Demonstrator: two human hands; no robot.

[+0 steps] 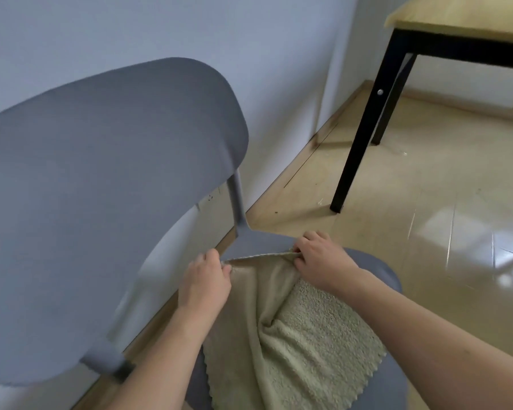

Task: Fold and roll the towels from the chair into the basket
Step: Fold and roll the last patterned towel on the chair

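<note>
A pale green, fluffy terry towel with a zigzag-cut edge [296,344] lies spread over the seat of a grey moulded plastic chair [101,184]. The left hand [205,279] and right hand [320,261], fingers curled, each pinch a far corner of the towel's upper hem, drawn taut between them. Beyond, a light wooden table with black metal legs [365,125] stands on a glossy beige tiled floor [427,208].

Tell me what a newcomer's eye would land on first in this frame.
First, the two hands at lower centre: the left hand and right hand each pinch the far edge of a beige-green towel spread over the seat of the grey chair. The chair's broad backrest fills the left half. At upper right stands a wooden table on black legs over a glossy floor.
</note>
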